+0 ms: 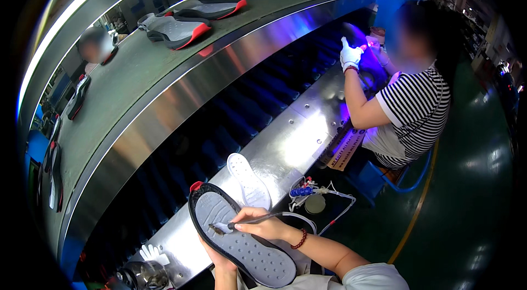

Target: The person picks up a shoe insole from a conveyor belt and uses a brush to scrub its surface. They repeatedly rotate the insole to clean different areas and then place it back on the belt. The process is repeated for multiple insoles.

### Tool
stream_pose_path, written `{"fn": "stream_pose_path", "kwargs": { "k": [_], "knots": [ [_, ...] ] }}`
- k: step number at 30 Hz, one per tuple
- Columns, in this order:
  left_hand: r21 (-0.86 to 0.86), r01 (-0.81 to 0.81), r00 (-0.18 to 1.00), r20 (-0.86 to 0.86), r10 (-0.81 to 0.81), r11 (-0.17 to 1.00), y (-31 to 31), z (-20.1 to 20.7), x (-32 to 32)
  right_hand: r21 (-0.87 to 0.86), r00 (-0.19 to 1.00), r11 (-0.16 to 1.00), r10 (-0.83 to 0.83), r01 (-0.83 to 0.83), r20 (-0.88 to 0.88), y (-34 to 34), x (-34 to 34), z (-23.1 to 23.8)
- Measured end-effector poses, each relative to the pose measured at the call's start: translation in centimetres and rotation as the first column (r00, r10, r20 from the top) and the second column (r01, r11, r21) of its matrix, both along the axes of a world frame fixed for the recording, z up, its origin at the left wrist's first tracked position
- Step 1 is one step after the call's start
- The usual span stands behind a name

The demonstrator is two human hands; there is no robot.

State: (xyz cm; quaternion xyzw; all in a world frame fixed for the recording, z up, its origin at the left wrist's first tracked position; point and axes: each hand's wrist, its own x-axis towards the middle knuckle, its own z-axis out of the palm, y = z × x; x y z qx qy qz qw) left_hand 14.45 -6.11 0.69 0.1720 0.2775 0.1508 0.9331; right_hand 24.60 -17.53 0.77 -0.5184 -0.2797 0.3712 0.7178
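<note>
In front of me a grey shoe sole [255,257] with a black rim and a red tip lies tilted, its grey dimpled face turned up. My left hand [218,260] is closed around its left edge from below, and most of its fingers are hidden under the sole. A thin dark brush [253,220] is pinched in my right hand [268,227], its bristles touching a whitish wet patch on the sole. From the handle's rear a pale tube [302,218] curves away. Just beyond, a white perforated sole [248,183] rests on the metal bench.
A conveyor belt [137,79] carries several black, grey and red soles past the metal bench [299,144]. A glass jar [149,274] and white glove [151,252] sit lower left. Blue fittings [301,191] hang near the bench edge. A gloved co-worker [414,98] sits at right.
</note>
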Motion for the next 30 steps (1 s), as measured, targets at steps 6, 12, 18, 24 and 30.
{"fn": "stream_pose_path", "kwargs": {
  "k": [6,12,18,24,30],
  "knots": [
    [-0.044,0.133,0.991,0.019,-0.132,0.99,0.5,0.0,-0.3,-0.035,0.999,0.998,-0.05,0.049,-0.009,-0.6,-0.2,0.7],
    [-0.044,0.184,0.983,0.015,-0.183,0.982,0.4,0.4,0.3,-0.022,0.954,0.981,-0.181,0.192,0.241,-0.9,-0.2,0.8],
    [-0.024,0.247,0.969,-0.005,-0.247,0.969,0.5,0.8,0.4,0.091,0.949,0.964,-0.225,0.25,-0.222,-1.2,-0.4,-1.3],
    [0.489,0.508,0.84,-0.465,-0.281,0.709,3.7,1.5,0.7,0.271,0.797,0.885,-0.161,0.377,-0.582,-1.7,-0.2,-3.1],
    [0.855,-0.315,0.933,0.358,0.031,-0.413,6.8,16.7,3.6,0.277,0.795,0.87,-0.188,0.408,-0.577,-2.7,-0.2,-2.5]
  ]
}}
